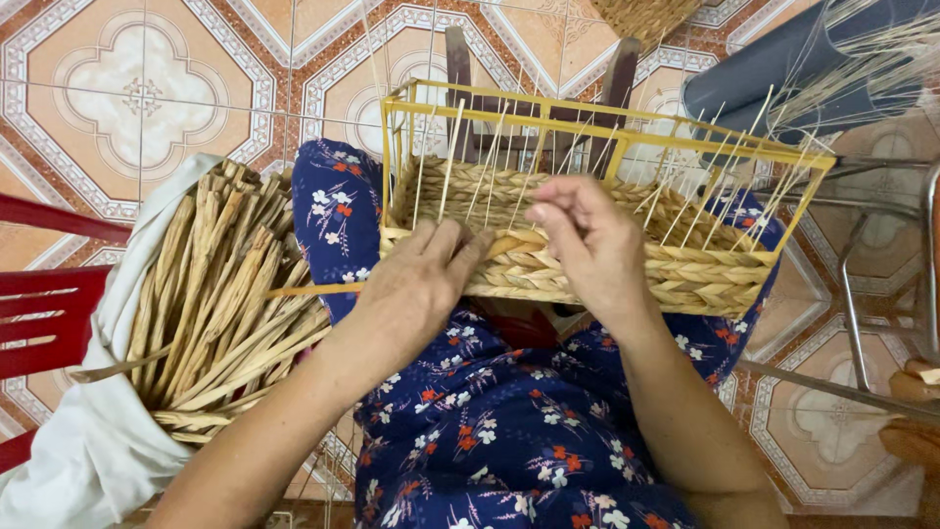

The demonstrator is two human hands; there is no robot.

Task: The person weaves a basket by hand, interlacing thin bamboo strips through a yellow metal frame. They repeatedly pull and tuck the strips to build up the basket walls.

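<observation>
straw-woven basket (587, 260) rests on the lap; both hands' fingers (460, 245) pinch its braided strand (519, 245).

Patterned tile floor (147, 98); on it white sack of straw strips (88, 441), metal chair legs (852, 294).

Light: bright and even, soft like daylight; it may come from above, but that is hard to tell.
Shadows: pale and small. A soft dark patch sits under the woven basket (587, 255) on the flowered lap (490, 411).
Glare: no harsh shine; the floor tiles (147, 98) look only a little glossy.
Sharpness: the left hand (416, 289) and right hand (587, 245) look clear, and so do the dry straw strips (215, 294).
Blur: the thin loose strands (862, 69) at the top right look smeared.
Edges: the tile lines bend a bit near the corners.
Colours: warm and strong.
</observation>
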